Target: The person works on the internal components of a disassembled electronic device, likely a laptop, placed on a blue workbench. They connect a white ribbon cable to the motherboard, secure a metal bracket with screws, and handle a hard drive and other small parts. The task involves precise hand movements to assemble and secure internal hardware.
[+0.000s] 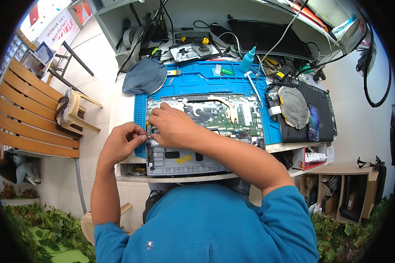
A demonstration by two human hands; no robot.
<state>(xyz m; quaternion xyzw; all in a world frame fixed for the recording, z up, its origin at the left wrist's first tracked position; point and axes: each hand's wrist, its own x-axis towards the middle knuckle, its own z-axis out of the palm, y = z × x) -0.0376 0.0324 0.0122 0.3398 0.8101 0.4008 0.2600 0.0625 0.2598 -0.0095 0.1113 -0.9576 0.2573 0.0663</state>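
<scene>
An opened laptop [241, 116] lies on a blue repair mat [273, 136], showing its green board, copper heat pipe and grey plastic lower part with yellow tape. My left hand [126, 141] is closed in a pinch at the laptop's left edge, on something too small to make out. My right hand [173, 125] reaches across the board to that same edge, fingers curled and pressed onto the parts there; whatever is under them is hidden.
Grey cloth pads [142, 76], a blue bottle [248, 59], cables and tools crowd the back. A dark laptop [294, 131] with a phone [313, 122] sits at right. A wooden bench [30, 114] and plastic stool [72, 111] stand left, with a person partly visible near the bench.
</scene>
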